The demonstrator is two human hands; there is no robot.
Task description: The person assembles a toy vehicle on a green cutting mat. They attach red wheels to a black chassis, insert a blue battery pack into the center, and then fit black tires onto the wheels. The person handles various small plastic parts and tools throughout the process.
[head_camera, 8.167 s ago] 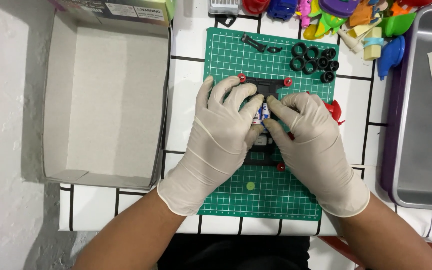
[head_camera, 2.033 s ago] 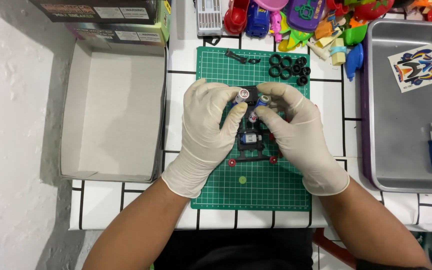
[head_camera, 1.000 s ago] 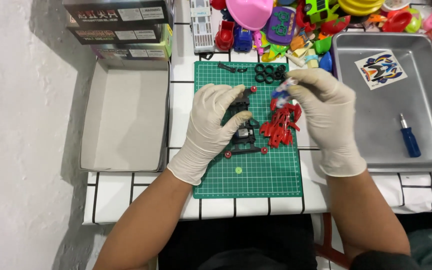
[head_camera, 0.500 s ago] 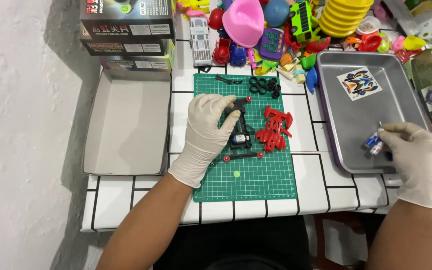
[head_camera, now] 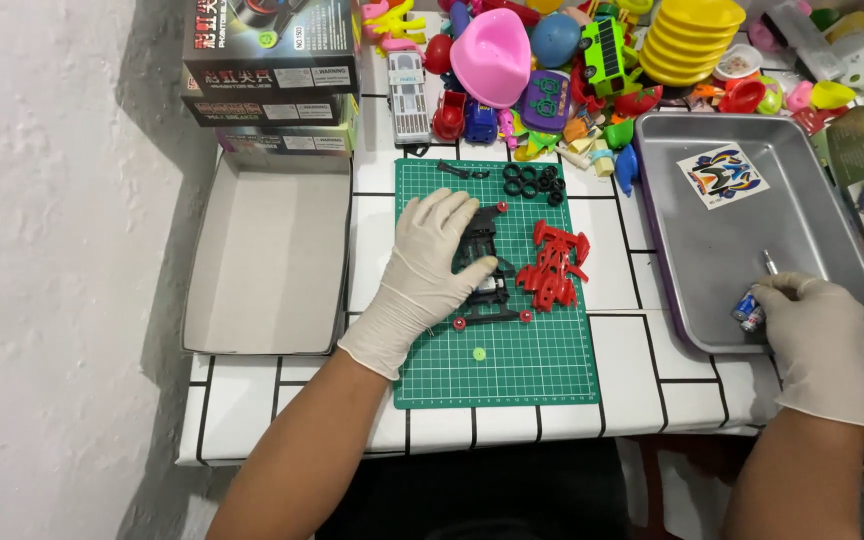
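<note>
The left hand point(head_camera: 430, 262) lies spread, pressing the black toy-car chassis point(head_camera: 479, 262) mid-counter, while the right hand point(head_camera: 814, 330), well apart, pinches a small blue screwdriver point(head_camera: 752, 308) at the metal tray point(head_camera: 712, 290)'s near edge.

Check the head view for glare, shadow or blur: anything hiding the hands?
Head view: lighting even and sharp; left hand on the black chassis is clear; metal tray shows soft sheen, no blown glare; right hand at the tray's near rim is slightly soft; deep shadow only below the table edge.
</note>
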